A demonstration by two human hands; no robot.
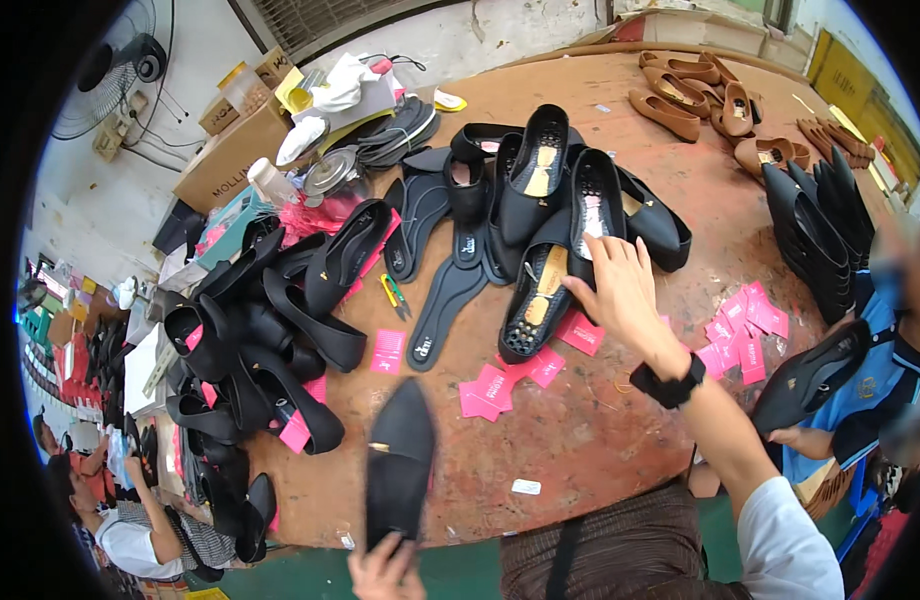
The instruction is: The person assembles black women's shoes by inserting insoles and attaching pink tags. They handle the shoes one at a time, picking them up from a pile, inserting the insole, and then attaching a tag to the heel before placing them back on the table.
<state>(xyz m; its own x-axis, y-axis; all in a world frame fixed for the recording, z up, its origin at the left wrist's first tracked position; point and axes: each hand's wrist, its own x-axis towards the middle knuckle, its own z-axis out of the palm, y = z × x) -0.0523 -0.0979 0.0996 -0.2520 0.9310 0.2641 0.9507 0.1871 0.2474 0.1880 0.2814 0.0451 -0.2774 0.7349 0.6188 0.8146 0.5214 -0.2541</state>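
Note:
My left hand (385, 568), at the table's near edge, grips the heel end of a black pointed flat shoe (400, 455) with a small gold ornament. The shoe is blurred, its toe pointing away from me. My right hand (620, 285), with a black band on the wrist, is closed around the heel end of another black flat shoe (595, 195) in the middle pile. Beside that one lies a black shoe (536, 290) with a tan patch and a dotted pattern inside. Black insoles (447, 308) lie to the left of this pile.
Pink cards (488, 390) are scattered on the brown table (580, 430). Green-handled thread snips (394, 297) lie near a left heap of black shoes (270, 330). Brown shoes (680, 90) are at the far right. On the right, a person in blue (840, 390) holds a black shoe.

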